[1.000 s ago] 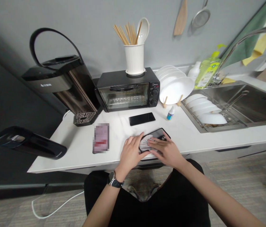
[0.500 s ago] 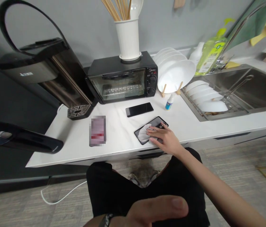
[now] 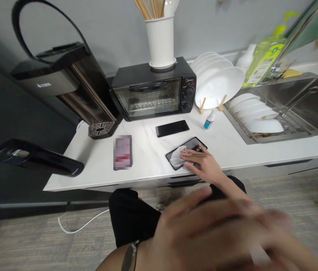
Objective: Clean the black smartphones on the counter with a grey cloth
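Note:
My right hand (image 3: 204,162) rests on a phone case (image 3: 194,143) near the counter's front edge, its fingers pressing a white tissue (image 3: 177,156) against the case. Large and blurred in the foreground is my left hand (image 3: 201,229), raised over my lap, fingers spread, a bracelet on its wrist; nothing can be made out in its grasp. A black phone (image 3: 172,128) lies behind the case. Beside it, to the right, stands a small spray bottle (image 3: 209,119) with a blue label. Farther left on the counter lies a pixelated pinkish phone-shaped item (image 3: 122,152).
A toaster oven (image 3: 153,94) at the back carries a white utensil pot (image 3: 161,43). To its left are a black drink machine (image 3: 76,82) and a dark cylinder (image 3: 40,158). Plates (image 3: 218,86), a soap bottle (image 3: 266,60) and a sink (image 3: 314,98) are at right.
My left hand has risen farther into view and its fingers have spread. The view has shifted slightly, while my right hand keeps its place on the tissue and case.

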`<state>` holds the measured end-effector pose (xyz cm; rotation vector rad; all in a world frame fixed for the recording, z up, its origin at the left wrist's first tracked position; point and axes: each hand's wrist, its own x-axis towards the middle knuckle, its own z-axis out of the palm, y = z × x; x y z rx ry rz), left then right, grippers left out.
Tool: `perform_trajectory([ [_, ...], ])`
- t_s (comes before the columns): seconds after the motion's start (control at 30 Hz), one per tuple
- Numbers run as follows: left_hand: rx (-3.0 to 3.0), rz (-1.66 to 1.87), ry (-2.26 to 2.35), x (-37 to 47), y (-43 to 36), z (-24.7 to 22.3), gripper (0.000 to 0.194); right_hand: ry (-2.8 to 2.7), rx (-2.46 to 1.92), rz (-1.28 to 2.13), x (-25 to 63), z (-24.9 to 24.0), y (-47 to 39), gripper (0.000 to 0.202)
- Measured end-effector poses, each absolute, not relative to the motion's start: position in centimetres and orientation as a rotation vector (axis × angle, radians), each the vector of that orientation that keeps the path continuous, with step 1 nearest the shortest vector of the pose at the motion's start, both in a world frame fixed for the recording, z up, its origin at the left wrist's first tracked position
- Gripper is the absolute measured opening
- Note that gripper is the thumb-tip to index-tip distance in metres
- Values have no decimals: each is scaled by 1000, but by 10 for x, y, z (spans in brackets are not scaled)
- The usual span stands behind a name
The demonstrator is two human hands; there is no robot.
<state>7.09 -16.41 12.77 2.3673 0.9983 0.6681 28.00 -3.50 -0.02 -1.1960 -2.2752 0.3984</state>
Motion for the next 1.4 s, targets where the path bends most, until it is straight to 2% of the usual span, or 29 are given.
perform_trajectory([
  [0.1,2364,856,1257,67,-102,90,38,-2277,-1172,397,278,-1,-36,32],
  [0.2,2344,758,1537,53,-58,37,73,-2276,-1185,378,276,-1,-37,31],
  [0.23,2371,733,1521,50,-50,22,77,-2284,-1186,359,277,-2,-37,31],
  [0.3,2362,750,1520,47,-43,4,72,-2333,-1173,292,280,-2,-36,32],
  [0.37,2338,790,1527,48,-44,-2,70,-2363,-1212,168,283,-1,-35,34],
  [0.47,2305,822,1546,50,-47,0,77,-2273,-1378,-30,281,2,-37,39],
  [0.63,2294,847,1510,49,-47,0,80,-2451,-1139,104,263,3,-43,45],
  [0.77,2260,851,1537,50,-46,-1,85,-2245,-1346,-16,262,-3,-39,38],
  [0.9,2247,836,1470,49,-43,3,83,-2206,-1092,447,262,-8,-45,31],
  [0.97,2209,836,1403,47,-39,4,86,-1848,-1156,692,266,-8,-45,20],
  [1.03,2127,893,1334,47,-34,3,90,-1453,-1235,773,274,-7,-43,31],
  [1.1,2014,1028,1308,47,-28,1,88,-1200,-1264,738,282,-8,-38,48],
  [1.17,1870,1159,1326,49,-23,-3,78,-1025,-1250,730,289,-8,-36,56],
  [1.3,1718,1196,1325,53,-21,-8,47,-736,-1225,710,295,-4,-38,56],
  [1.4,1770,1157,1240,54,-23,-8,30,-983,-1333,464,293,5,-42,51],
])
